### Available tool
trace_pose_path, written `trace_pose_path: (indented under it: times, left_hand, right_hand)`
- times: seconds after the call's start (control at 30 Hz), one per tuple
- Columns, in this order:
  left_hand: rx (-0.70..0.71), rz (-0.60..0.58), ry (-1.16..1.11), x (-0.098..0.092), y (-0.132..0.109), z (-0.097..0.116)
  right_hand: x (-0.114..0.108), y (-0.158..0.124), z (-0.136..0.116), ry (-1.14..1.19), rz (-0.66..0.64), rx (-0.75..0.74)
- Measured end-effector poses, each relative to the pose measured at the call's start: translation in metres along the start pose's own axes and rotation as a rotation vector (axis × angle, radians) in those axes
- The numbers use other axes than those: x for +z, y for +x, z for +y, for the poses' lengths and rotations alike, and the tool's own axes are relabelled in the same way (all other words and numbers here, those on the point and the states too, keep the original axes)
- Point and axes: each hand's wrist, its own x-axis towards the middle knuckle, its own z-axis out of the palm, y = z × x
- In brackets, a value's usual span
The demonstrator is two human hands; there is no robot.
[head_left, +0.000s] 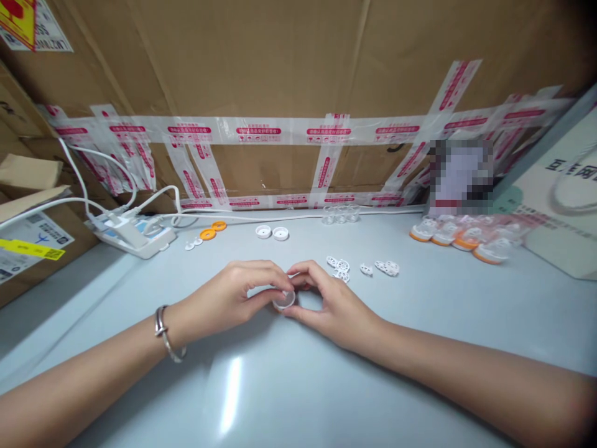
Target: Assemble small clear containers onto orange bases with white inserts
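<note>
- Small clear round cap (284, 300) sits mid-tabletop, well in from every edge, pinched between both hands.
- Left hand (228, 297) grasps it from the left, fingertips closed on its rim; right hand (326, 302) grips from the right, thumb and forefinger curled over it.
- Cap lies flat, axis upright; both hands equally near, touching it.
- White perforated discs (342, 267) lie just beyond the right hand, toward the far edge.

power strip (135, 238); orange rings (212, 230); white caps (272, 233); taped cardboard wall (280, 74)
</note>
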Motion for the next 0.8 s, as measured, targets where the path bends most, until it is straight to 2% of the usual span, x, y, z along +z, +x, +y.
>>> trace_pose_path:
  times: [0.27, 0.43, 0.6, 0.8]
  left_hand:
    - [0.015, -0.072, -0.013, -0.002, 0.004, -0.002]
    - [-0.012, -0.005, -0.086, -0.004, 0.001, -0.008]
    - [-0.086, 0.021, 0.007, -0.001, -0.003, -0.012]
    - [-0.183, 0.034, 0.003, 0.012, -0.002, -0.007]
  right_hand:
    - [0.002, -0.001, 0.001, 0.024, -0.01, -0.014]
    - [-0.001, 0.0, 0.003, -0.004, 0.031, -0.007]
    - [-0.001, -0.001, 0.005, -0.121, 0.115, 0.009]
    - [-0.012, -0.008, -0.007, -0.289, 0.137, -0.105]
